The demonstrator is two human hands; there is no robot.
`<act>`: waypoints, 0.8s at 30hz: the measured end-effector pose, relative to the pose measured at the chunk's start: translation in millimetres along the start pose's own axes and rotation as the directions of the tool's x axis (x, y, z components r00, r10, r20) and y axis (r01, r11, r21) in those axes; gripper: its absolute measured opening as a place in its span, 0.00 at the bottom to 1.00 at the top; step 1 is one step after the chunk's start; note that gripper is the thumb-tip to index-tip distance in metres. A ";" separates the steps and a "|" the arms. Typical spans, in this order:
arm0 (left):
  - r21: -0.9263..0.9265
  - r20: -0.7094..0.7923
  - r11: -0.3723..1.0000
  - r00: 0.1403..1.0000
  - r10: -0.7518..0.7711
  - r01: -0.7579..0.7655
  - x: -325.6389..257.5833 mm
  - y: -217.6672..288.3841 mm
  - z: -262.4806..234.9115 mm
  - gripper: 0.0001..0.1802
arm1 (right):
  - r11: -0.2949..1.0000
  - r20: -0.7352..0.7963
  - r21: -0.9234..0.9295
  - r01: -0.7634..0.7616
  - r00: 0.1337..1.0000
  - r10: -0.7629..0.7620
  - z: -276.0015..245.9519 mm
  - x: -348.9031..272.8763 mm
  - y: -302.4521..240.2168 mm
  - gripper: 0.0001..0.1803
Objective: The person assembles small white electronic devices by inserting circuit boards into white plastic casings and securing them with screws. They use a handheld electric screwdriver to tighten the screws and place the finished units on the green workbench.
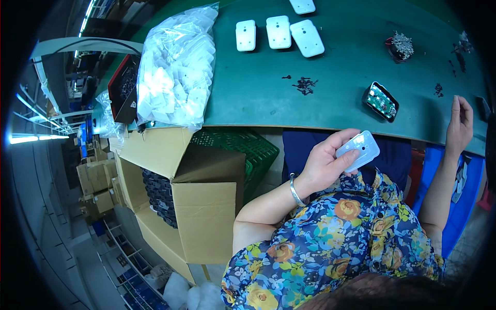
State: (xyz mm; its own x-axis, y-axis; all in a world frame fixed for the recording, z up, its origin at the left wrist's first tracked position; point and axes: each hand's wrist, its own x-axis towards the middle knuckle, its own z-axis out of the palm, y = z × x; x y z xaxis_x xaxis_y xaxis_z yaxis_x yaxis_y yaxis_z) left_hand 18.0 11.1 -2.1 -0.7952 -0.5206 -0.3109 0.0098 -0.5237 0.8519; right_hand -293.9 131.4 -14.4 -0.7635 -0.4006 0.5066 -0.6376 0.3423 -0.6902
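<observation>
My left hand (325, 163) holds a white plastic cover (360, 150) just below the near edge of the green table (330, 111), fingers curled around it. My right hand (459, 124) rests on the table's near edge at the right, fingers together and nothing visibly in it. A black case with a green circuit board (381, 101) lies on the table between the two hands. A small pile of black screws (305, 84) lies further in. Three white covers (279, 34) lie in a row at the far side.
A large clear bag of white parts (175, 70) sits at the table's left end. Below it stands an open cardboard box (181, 199) holding black parts, beside a green crate (243, 147). A black dish of small metal parts (400, 47) sits at the far right.
</observation>
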 end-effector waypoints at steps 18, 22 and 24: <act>0.091 -0.165 0.987 0.976 0.143 -0.129 -2.0 -6.1 -7.7 0.20 | 0.707 0.751 0.061 0.704 0.434 -0.497 167.9 -24.0 -180.1 0.06; 0.060 -0.191 0.984 0.965 0.177 -0.169 1.7 -6.8 -10.4 0.20 | 0.690 0.726 0.072 0.720 0.437 -0.531 169.1 -22.5 -179.3 0.04; 0.033 -0.204 0.985 0.964 0.173 -0.169 2.7 -5.7 -11.1 0.20 | 0.697 0.732 0.067 0.714 0.439 -0.520 169.9 -21.7 -180.1 0.04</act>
State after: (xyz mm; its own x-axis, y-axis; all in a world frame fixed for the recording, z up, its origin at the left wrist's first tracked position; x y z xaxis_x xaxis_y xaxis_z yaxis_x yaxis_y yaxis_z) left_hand 22.5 5.2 -12.4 -0.6406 -0.7299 -0.2387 0.1247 -0.4056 0.9055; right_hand -145.0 -66.0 11.1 0.0721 -0.9765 0.2031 -0.9825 -0.1046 -0.1540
